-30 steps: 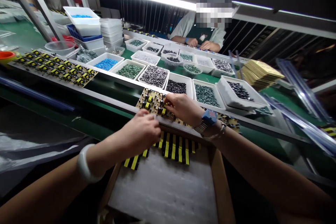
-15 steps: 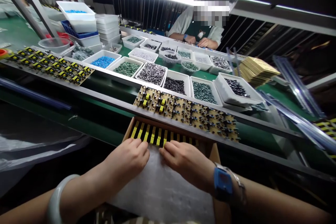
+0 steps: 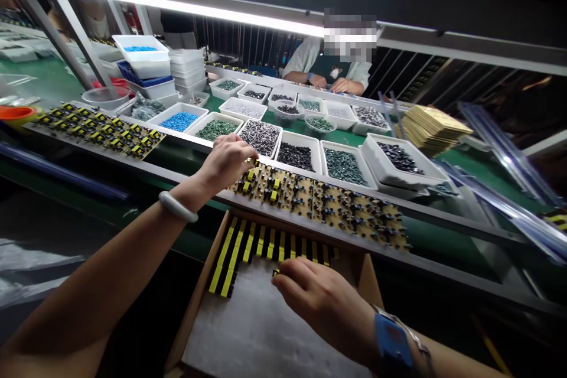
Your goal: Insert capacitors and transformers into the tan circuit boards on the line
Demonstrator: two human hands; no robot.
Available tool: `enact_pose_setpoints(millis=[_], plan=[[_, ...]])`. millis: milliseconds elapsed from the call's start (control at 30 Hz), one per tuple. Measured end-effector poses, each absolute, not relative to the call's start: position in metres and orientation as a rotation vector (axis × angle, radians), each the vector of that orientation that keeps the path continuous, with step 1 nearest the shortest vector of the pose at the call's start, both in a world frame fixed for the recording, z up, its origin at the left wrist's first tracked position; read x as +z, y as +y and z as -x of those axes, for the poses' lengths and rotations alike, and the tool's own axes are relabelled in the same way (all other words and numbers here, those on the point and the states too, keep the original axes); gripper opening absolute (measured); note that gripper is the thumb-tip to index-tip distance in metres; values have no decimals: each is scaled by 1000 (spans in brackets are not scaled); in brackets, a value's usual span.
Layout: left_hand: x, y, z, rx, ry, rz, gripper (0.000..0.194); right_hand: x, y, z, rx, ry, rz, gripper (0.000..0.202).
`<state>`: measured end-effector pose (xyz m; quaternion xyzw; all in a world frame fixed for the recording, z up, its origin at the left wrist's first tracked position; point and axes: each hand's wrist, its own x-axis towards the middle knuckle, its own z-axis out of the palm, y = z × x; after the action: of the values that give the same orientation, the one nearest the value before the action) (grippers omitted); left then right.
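My left hand reaches over the rail to the left end of the circuit boards. Its fingertips are pinched on a small yellow-and-black transformer, mostly hidden, at the board's upper edge. A few yellow transformers stand on that board near the fingers. My right hand hovers over the cardboard box, closed on another small transformer of which only the tip shows. Rows of yellow transformers lie in the box on a pale sheet.
White trays of small parts line the bench behind the metal rail. Populated boards lie on the rail at left. A brown stack and clear plastic tubes are at right. A co-worker sits opposite.
My left hand has left the box and moved up to the left end of the boards. My right hand has shifted slightly right and down, showing a transformer in its fingers. The view has tilted up.
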<state>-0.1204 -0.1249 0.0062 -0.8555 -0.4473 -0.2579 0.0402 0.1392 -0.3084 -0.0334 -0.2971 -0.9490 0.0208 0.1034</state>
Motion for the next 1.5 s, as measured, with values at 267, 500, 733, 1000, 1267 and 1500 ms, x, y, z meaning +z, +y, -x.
enact_pose_setpoints(millis=[267,500,733,1000,1267,1500], plan=[[-3,-109,110,-696,-1306,2673,16,-23,-312,-147,48,-2666,811,23],[-8,-103,117,-680,-1334,2665,16,-24,-309,-148,19,-2649,787,27],[-2,-111,109,-573,-1253,2669,18,-14,-303,-142,14,-2630,768,28],[-2,-111,106,-547,-1223,2662,21,14,-234,-142,227,-2359,877,19],[-4,-111,108,-566,-1238,2656,20,9,-151,-139,201,-2284,1048,20],[0,-117,104,-572,-1283,2649,22,5,-126,-130,132,-2432,1117,9]])
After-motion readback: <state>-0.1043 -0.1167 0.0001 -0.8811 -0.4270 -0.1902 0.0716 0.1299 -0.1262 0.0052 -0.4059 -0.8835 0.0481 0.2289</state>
